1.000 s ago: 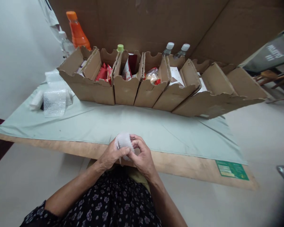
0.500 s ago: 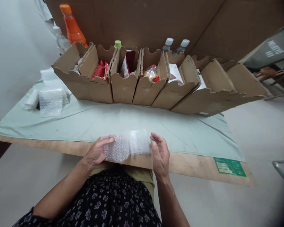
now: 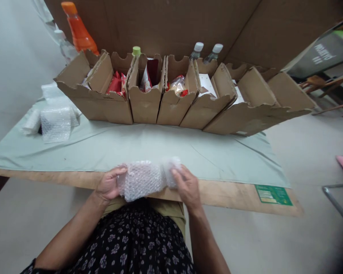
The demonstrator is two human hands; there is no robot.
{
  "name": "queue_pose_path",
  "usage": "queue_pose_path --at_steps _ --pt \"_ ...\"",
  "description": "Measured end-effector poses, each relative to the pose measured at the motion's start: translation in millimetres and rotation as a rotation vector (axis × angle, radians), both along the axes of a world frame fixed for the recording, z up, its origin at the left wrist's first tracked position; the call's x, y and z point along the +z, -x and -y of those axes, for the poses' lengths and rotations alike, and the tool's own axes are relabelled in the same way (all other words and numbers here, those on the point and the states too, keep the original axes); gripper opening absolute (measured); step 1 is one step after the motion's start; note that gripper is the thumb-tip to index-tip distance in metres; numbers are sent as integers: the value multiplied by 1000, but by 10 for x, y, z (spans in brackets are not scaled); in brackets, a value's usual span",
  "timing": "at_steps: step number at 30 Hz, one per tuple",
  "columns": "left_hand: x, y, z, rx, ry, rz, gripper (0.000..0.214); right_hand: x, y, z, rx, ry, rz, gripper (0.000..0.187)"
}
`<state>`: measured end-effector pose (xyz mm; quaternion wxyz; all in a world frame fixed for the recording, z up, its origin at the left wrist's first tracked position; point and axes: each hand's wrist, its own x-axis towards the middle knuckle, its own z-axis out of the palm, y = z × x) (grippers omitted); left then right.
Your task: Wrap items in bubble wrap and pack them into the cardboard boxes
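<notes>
A sheet of clear bubble wrap (image 3: 144, 177) stretches between my two hands over the table's front edge. My left hand (image 3: 110, 182) grips its left end, with the thumb on top and the fingers beneath. At the other end, my right hand (image 3: 185, 184) pinches the wrap between thumb and fingers; that end is slightly blurred. Whether anything lies inside the wrap I cannot tell.
Cardboard bins (image 3: 144, 104) line the back of the green cloth (image 3: 103, 146), several holding packets. More bubble wrap (image 3: 55, 123) lies at the left. An orange bottle (image 3: 80, 34) and clear bottles (image 3: 213, 53) stand behind. A green card (image 3: 273, 195) lies at the front right edge.
My right hand was apart from the wrap's right end and now pinches it. The bubble wrap looks more spread out between my hands. The whole view has shifted slightly.
</notes>
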<state>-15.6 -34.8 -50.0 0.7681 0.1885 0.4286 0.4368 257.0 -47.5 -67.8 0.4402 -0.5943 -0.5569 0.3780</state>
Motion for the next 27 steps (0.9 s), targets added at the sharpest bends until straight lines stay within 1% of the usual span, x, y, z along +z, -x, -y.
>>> queue_pose_path --at_steps 2,4,5,7,10,13,14,16,18,19,20,21,23,24,25,27 --pt "82 180 -94 64 -70 -199 23 97 -266 -26 -166 44 -141 33" --pt "165 371 -214 118 -179 -459 28 192 -516 -47 -292 16 -138 35" --pt "201 448 -277 123 -235 -583 30 226 -611 -57 -321 -9 -97 34" --pt "249 531 -406 88 -332 -798 31 250 -717 -85 -326 -35 -1 32" --pt "248 486 -591 -34 -408 -1085 31 150 -728 -157 -323 -43 160 33" --pt "159 392 -719 -126 -424 -1327 33 -62 -756 -236 -356 -40 402 37" --pt "121 378 -733 -128 -433 -1404 38 -132 -794 -251 -377 -56 490 40" --pt "48 368 -707 -83 -503 -1579 53 -232 -890 -256 -421 -124 632 49" --pt "-3 331 -614 -29 -664 -1763 58 -254 -937 -238 -437 -211 703 53" --pt "-19 282 -551 -25 -771 -1818 56 -233 -908 -231 -420 -249 714 52" --pt "-32 208 -483 -53 -881 -1834 52 -197 -833 -228 -380 -282 713 49" --pt "-43 109 -416 -109 -990 -1824 48 -151 -708 -234 -317 -310 705 47" --pt "-79 -125 -302 -271 -1153 -1782 44 -62 -340 -271 -115 -340 692 42" --pt "-107 -238 -261 -355 -1185 -1774 43 -34 -129 -299 13 -339 696 42" --pt "-143 -332 -232 -430 -1182 -1781 44 -23 71 -331 146 -328 713 42" --pt "-229 -437 -205 -535 -1118 -1821 46 -60 356 -387 351 -299 760 45"
